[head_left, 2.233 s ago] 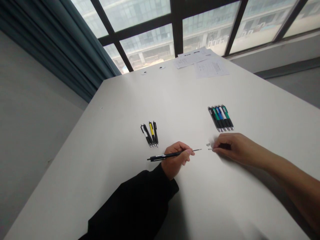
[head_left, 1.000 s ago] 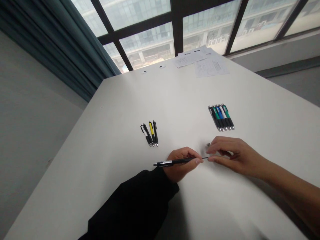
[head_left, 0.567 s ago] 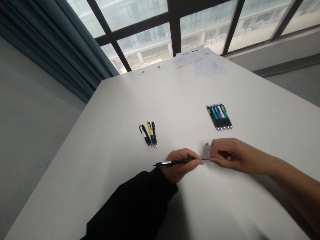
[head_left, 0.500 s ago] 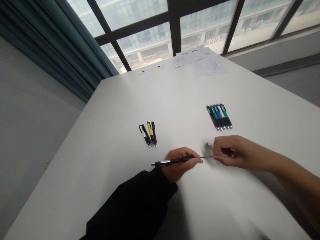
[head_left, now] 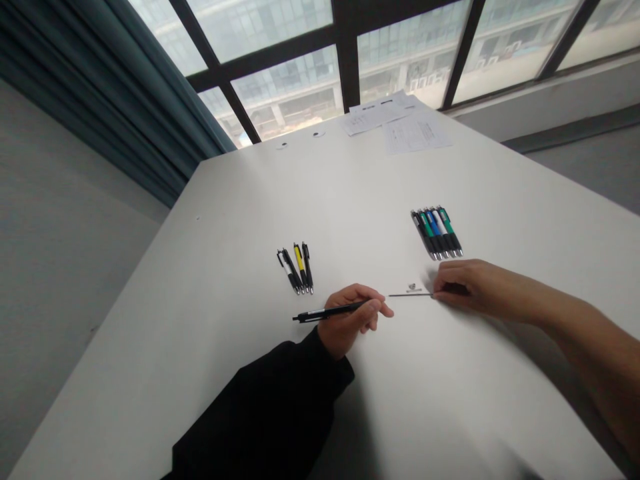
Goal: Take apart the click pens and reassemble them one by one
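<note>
Head camera looks down on a white table [head_left: 210, 373] beside a tall window, and the two hands work close together near its middle. The left hand [head_left: 346, 321], in a black sleeve [head_left: 260, 407], is closed around a black retractable pen [head_left: 320, 314], its fingers curled over the barrel and the rear end sticking out to the left. The bare right hand [head_left: 463, 283] pinches one end of a thin metal pen refill [head_left: 410, 295] between thumb and fingers. The refill lies roughly level, pointing toward the left hand, with a short gap between its free end and those fingers. Just above the refill sits a small metal bit [head_left: 413, 288], too small to identify. Farther up the table, a group of three pens [head_left: 296, 268] in white, yellow and black lies to the left, and a group of five pens [head_left: 437, 232] in black, green, blue and white lies to the right. Printed papers [head_left: 395, 120] lie near the far edge.
</note>
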### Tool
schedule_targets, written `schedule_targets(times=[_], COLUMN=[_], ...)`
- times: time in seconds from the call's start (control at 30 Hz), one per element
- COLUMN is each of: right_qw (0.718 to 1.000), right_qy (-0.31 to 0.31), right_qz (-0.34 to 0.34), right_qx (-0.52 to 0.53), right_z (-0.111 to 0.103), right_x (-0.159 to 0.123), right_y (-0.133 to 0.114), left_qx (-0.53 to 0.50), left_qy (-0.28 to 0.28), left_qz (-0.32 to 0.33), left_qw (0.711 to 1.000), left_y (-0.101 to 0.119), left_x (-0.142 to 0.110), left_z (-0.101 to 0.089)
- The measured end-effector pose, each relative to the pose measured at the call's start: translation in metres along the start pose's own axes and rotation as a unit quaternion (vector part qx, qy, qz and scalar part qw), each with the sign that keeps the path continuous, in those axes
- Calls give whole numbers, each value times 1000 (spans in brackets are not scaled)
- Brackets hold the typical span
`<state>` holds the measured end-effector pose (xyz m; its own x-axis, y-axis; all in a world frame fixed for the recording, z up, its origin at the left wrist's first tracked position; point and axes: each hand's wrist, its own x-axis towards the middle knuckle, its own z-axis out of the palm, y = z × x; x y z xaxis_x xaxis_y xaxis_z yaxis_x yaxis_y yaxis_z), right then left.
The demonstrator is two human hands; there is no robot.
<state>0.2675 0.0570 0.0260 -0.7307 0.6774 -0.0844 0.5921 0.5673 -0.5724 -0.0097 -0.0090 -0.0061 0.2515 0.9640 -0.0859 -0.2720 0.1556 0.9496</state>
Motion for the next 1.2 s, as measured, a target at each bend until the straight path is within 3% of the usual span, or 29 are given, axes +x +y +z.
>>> schedule_targets(times=[0.4,0.53,0.67,0.83,1.1,1.2], right_qw=[999,992,968,956,951,944], right_qy=[39,96,152,147,121,115], right_qz=[-6,-30,-90,-103,-26,1], right_qx=[-17,74,180,231,285,311], right_z=[-2,1,16,27,30,30], right_x=[0,-3,-1,4,7,7], right_y=[-2,-22,-46,-58,-64,-62], left_qx=[-7,-37,-88,-127,-1,-2], left_qy=[-5,-6,-57,-93,8,9], left_qz=[-3,-9,-7,-5,-49,-58], left_qw=[1000,999,994,988,999,998], left_y=[4,4,-4,-16,-6,-6], left_x=[0,2,1,-2,-1,2], left_z=[1,7,17,24,23,23])
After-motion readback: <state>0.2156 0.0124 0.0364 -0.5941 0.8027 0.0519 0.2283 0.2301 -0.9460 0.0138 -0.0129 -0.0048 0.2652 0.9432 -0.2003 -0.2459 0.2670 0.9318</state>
